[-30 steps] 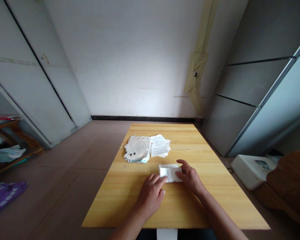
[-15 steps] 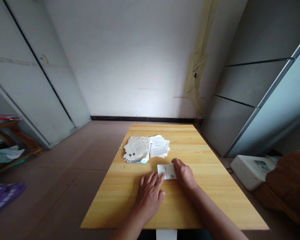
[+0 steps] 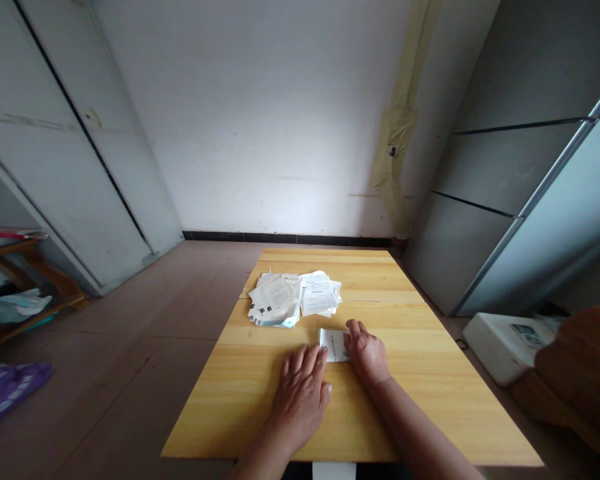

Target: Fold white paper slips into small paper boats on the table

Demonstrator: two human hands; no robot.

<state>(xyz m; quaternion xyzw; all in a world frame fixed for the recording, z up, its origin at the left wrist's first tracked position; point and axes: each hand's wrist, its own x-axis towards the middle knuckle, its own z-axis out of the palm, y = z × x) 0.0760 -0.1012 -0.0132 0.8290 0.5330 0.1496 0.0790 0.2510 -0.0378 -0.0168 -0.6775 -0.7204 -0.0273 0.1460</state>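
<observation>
The printed white slip [image 3: 334, 347] lies flat on the wooden counter [image 3: 430, 413]. Left of the slip, the left hand [image 3: 303, 393] rests palm down, fingers stretched, index fingertip at its edge; the right hand [image 3: 367, 353] curls over the slip's right end — whether it pinches it, I cannot tell. Beyond the slip lie a wider paper pile [image 3: 275, 299] and a smaller paper pile [image 3: 320, 295].

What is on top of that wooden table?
Two heaps of papers lie on the wooden table. Nearer, the left hand touches the left edge of a printed white paper; the right hand covers its right end. The heaps' lower parts are mostly hidden.
</observation>
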